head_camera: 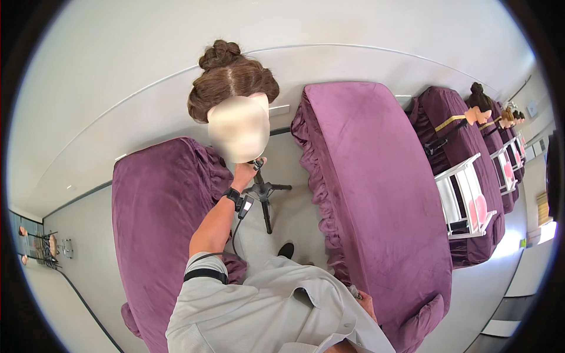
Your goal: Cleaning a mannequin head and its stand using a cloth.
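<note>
A mannequin head (234, 84) with brown hair, centre-parted, rolled at the sides and gathered in a bun on top, stands on a black tripod (263, 192). Its face is blurred. Just below its chin, my left hand (247, 170) grips the top of the tripod. That wrist wears a black strap with a small device and a cable. My right hand (366, 304) is low at my right side, beside the near end of a purple-covered bed, partly hidden by my grey shirt. A small greyish object shows at its fingers; its grip is unclear.
Purple-covered beds stand left (154, 220) and right (375, 176) of the tripod, with a pale wall (353, 22) behind. Farther right are more covered beds, several mannequin heads and white chairs (470, 198) with pink seats. The tripod's legs spread on the floor between the nearest beds.
</note>
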Demonstrator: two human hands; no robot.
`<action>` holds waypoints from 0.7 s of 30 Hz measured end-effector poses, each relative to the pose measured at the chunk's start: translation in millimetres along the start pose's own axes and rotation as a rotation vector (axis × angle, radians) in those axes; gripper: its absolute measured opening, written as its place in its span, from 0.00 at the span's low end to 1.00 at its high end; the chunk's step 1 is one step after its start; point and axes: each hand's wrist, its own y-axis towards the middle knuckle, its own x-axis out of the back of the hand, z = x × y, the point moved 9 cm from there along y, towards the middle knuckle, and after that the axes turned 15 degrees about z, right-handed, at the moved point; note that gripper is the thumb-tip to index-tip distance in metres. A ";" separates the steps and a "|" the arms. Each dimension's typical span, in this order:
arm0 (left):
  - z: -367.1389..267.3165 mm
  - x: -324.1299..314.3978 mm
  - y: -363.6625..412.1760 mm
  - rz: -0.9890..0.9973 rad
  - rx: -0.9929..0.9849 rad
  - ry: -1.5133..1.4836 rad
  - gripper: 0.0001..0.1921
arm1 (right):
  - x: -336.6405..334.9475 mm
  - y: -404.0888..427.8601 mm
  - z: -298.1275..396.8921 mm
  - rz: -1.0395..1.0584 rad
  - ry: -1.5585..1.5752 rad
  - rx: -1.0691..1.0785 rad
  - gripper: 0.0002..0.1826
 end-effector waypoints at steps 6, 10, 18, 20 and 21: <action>-13.5 -8.1 9.5 0.077 0.024 0.038 0.14 | 16.0 10.7 -2.7 -0.018 -0.051 0.023 0.21; 5.9 -9.4 12.0 0.033 -0.029 0.339 0.25 | 16.6 6.2 1.4 -0.055 -0.070 0.024 0.21; 90.4 -26.3 -15.1 0.112 0.256 -0.098 0.18 | 18.0 -7.2 -72.1 -0.162 -0.140 -0.107 0.25; 123.4 -36.1 -21.4 0.117 0.242 -0.059 0.18 | 19.7 -10.7 -89.2 -0.205 -0.129 -0.136 0.26; 131.3 -57.1 -29.1 0.121 0.334 -0.058 0.16 | 18.7 -18.9 -105.2 -0.221 -0.139 -0.194 0.27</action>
